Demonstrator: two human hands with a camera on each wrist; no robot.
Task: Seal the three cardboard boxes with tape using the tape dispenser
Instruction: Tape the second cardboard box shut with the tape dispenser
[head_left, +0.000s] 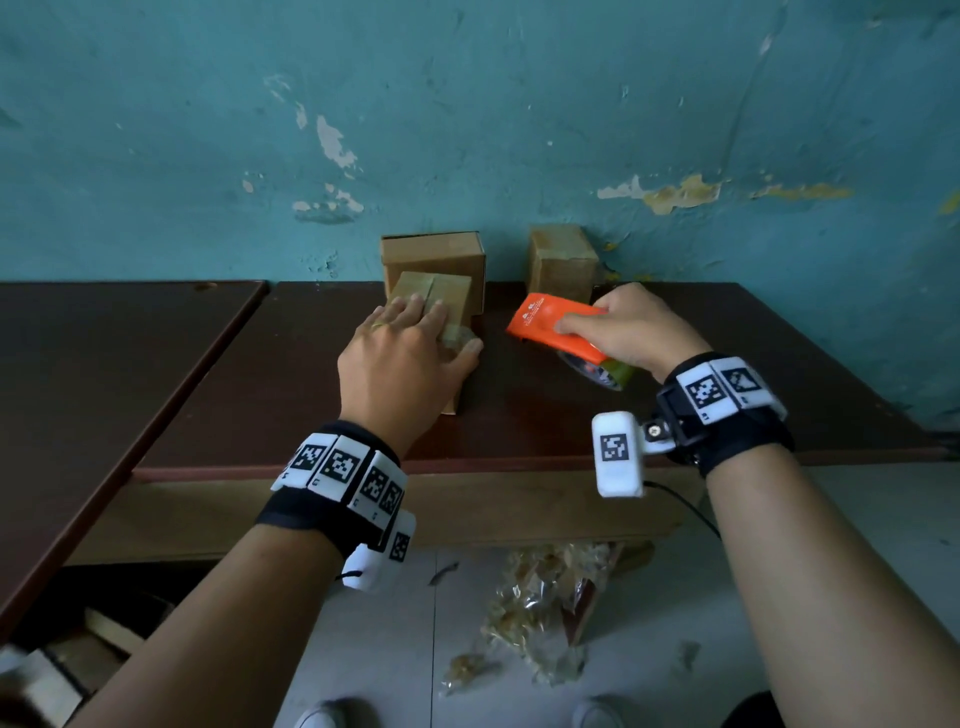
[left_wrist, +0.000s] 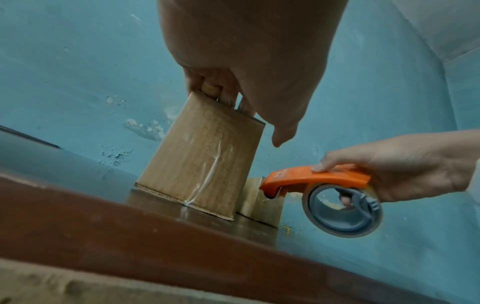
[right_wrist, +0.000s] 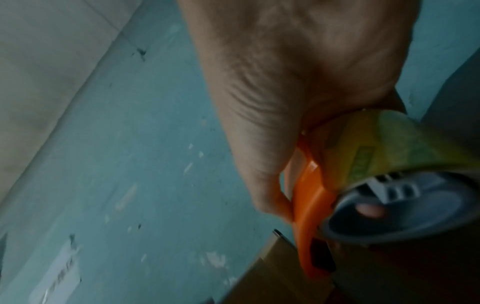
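Three cardboard boxes stand on the dark brown table (head_left: 675, 405). My left hand (head_left: 415, 338) rests flat on top of the near box (head_left: 452, 296), fingers straight, thumb at its right edge. In the left wrist view a strip of clear tape runs down the front of this near box (left_wrist: 202, 156). A second box (head_left: 431, 254) stands right behind it, and a third box (head_left: 561, 262) stands at the back right against the wall. My right hand (head_left: 613, 322) grips the orange tape dispenser (head_left: 556, 325) just above the table, right of the near box; its tape roll (left_wrist: 342, 209) hangs below.
The teal wall (head_left: 519, 130) stands directly behind the boxes. Another dark table (head_left: 104, 353) adjoins on the left. Crumpled plastic and tape scraps (head_left: 545, 597) lie on the floor below the table's front edge.
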